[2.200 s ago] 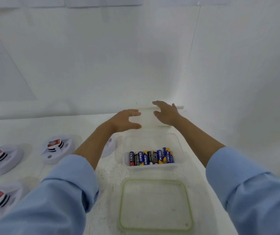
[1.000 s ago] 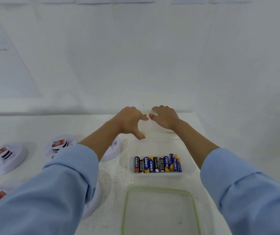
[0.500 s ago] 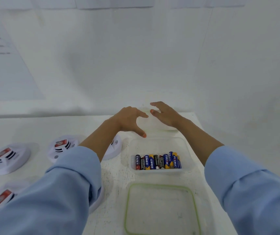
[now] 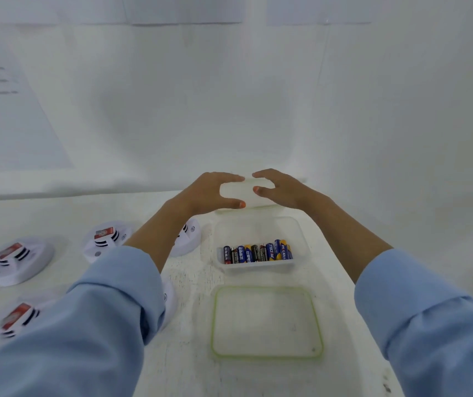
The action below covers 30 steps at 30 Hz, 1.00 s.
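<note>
Pale translucent plastic box, its outline faint against the white wall, sits between the thumbs and fingertips of the left hand and right hand, long axis running left to right. Fingers arch over it; whether they grip it cannot be told.

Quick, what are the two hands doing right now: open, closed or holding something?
Left hand: fingers arched round the clear box; grip cannot be told.
Right hand: arched over the same box; grip cannot be told.
</note>
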### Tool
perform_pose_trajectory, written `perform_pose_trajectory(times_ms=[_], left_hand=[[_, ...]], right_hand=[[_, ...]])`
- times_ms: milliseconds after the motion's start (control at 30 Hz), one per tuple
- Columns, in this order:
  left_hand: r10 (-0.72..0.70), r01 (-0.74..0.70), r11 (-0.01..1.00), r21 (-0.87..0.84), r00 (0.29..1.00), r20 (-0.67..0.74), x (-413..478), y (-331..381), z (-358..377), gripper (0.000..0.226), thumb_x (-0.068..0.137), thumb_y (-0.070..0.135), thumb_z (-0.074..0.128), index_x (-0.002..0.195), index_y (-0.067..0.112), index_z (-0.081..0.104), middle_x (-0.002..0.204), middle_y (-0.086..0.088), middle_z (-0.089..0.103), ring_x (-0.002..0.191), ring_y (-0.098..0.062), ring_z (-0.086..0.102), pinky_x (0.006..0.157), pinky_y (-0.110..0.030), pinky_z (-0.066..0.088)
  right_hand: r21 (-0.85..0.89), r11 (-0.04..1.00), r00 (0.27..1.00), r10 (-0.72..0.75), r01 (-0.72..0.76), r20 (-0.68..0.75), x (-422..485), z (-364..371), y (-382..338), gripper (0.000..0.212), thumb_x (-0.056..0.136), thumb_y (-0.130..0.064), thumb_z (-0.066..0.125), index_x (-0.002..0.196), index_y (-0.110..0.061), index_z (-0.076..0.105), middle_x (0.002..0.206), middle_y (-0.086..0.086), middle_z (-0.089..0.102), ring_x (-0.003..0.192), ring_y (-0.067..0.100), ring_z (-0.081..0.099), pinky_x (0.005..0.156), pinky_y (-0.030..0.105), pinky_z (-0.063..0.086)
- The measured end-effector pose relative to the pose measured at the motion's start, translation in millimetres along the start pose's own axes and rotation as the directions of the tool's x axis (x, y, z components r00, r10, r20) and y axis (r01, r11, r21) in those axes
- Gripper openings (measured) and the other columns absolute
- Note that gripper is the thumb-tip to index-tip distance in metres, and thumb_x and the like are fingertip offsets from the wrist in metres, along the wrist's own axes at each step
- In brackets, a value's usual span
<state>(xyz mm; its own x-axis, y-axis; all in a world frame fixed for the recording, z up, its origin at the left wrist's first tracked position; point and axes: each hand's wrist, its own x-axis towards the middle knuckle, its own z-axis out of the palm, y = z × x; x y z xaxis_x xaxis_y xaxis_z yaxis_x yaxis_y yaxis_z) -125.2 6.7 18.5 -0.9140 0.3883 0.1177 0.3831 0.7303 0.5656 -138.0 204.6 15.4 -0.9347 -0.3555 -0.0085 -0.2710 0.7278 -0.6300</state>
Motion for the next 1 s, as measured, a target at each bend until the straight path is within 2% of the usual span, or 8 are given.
perform_pose_trajectory(times_ms=[200, 433, 567, 700, 767, 900, 967, 1000], left_hand=[[0.054, -0.054, 0.999, 0.000, 0.999, -0.004, -31, 17, 10, 0.066, 0.078, 0.034, 0.073, 0.137, 0.026, 0.044, 0.144, 0.005, 0.043, 0.134, -0.012, 0.035, 0.104, -0.021, 0.022], [0.004, -0.005, 1.000, -0.018, 0.999, -0.048, -74, 29, 24, 0.064, 0.078, 0.034, 0.073, 0.135, 0.027, 0.046, 0.134, 0.005, 0.051, 0.125, -0.011, 0.044, 0.098, -0.020, 0.028], [-0.006, 0.008, 1.000, 0.026, 0.996, -0.093, -105, 42, 37, 0.061, 0.080, 0.031, 0.071, 0.135, 0.023, 0.046, 0.129, 0.002, 0.054, 0.119, -0.013, 0.047, 0.095, -0.019, 0.030], [-0.033, 0.032, 0.999, -0.006, 0.992, -0.118, -137, 50, 54, 0.056, 0.084, 0.029, 0.068, 0.135, 0.021, 0.046, 0.130, 0.002, 0.053, 0.114, -0.007, 0.045, 0.094, -0.018, 0.030], [-0.012, 0.015, 1.000, 0.014, 0.983, -0.181, -152, 52, 63, 0.051, 0.085, 0.025, 0.067, 0.132, 0.016, 0.050, 0.130, -0.001, 0.054, 0.118, -0.012, 0.047, 0.096, -0.020, 0.032], [0.015, 0.000, 0.999, 0.048, 0.947, -0.322, -184, 50, 78, 0.038, 0.085, 0.012, 0.065, 0.123, 0.010, 0.057, 0.121, -0.008, 0.058, 0.113, -0.021, 0.052, 0.088, -0.023, 0.037], [-0.032, 0.042, 0.999, 0.026, 0.954, -0.297, -195, 43, 84, 0.035, 0.086, 0.003, 0.060, 0.120, 0.008, 0.058, 0.121, -0.008, 0.057, 0.111, -0.022, 0.052, 0.090, -0.024, 0.037], [-0.066, 0.073, 0.997, 0.019, 0.968, -0.240, -199, 38, 85, 0.038, 0.085, -0.003, 0.056, 0.120, 0.010, 0.058, 0.123, -0.007, 0.056, 0.112, -0.021, 0.051, 0.092, -0.024, 0.036]], right_hand=[[-0.048, 0.998, 0.999, -0.039, 0.037, -0.023, -37, 9, -7, 0.048, 0.095, -0.032, 0.048, 0.140, -0.022, 0.035, 0.149, -0.003, 0.031, 0.137, 0.015, 0.029, 0.106, 0.027, 0.025], [-0.080, 0.992, 0.995, -0.099, 0.098, -0.014, -84, 14, -8, 0.047, 0.095, -0.030, 0.049, 0.139, -0.021, 0.037, 0.147, -0.005, 0.034, 0.135, 0.013, 0.031, 0.100, 0.021, 0.024], [-0.067, 0.990, 0.992, -0.125, 0.125, 0.002, -117, 18, -1, 0.045, 0.094, -0.029, 0.051, 0.136, -0.022, 0.040, 0.145, -0.006, 0.036, 0.133, 0.012, 0.033, 0.101, 0.022, 0.026], [-0.106, 0.978, 0.983, -0.183, 0.179, -0.027, -154, 25, 8, 0.041, 0.093, -0.023, 0.053, 0.133, -0.019, 0.045, 0.142, -0.003, 0.040, 0.130, 0.014, 0.038, 0.103, 0.022, 0.029], [-0.123, 0.969, 0.971, -0.224, 0.213, -0.082, -172, 30, 15, 0.038, 0.092, -0.017, 0.054, 0.130, -0.014, 0.049, 0.139, 0.001, 0.043, 0.128, 0.016, 0.041, 0.100, 0.019, 0.028], [-0.142, 0.955, 0.943, -0.283, 0.260, -0.174, -199, 43, 30, 0.036, 0.088, -0.005, 0.056, 0.124, -0.009, 0.055, 0.134, 0.007, 0.049, 0.124, 0.021, 0.046, 0.095, 0.017, 0.029], [-0.165, 0.960, 0.955, -0.253, 0.227, -0.157, -205, 46, 38, 0.039, 0.087, 0.001, 0.053, 0.125, -0.010, 0.055, 0.136, 0.005, 0.047, 0.127, 0.020, 0.044, 0.097, 0.016, 0.027], [-0.179, 0.963, 0.967, -0.225, 0.202, -0.120, -207, 48, 42, 0.043, 0.086, 0.004, 0.050, 0.125, -0.012, 0.054, 0.138, 0.004, 0.044, 0.129, 0.019, 0.041, 0.099, 0.017, 0.026]])
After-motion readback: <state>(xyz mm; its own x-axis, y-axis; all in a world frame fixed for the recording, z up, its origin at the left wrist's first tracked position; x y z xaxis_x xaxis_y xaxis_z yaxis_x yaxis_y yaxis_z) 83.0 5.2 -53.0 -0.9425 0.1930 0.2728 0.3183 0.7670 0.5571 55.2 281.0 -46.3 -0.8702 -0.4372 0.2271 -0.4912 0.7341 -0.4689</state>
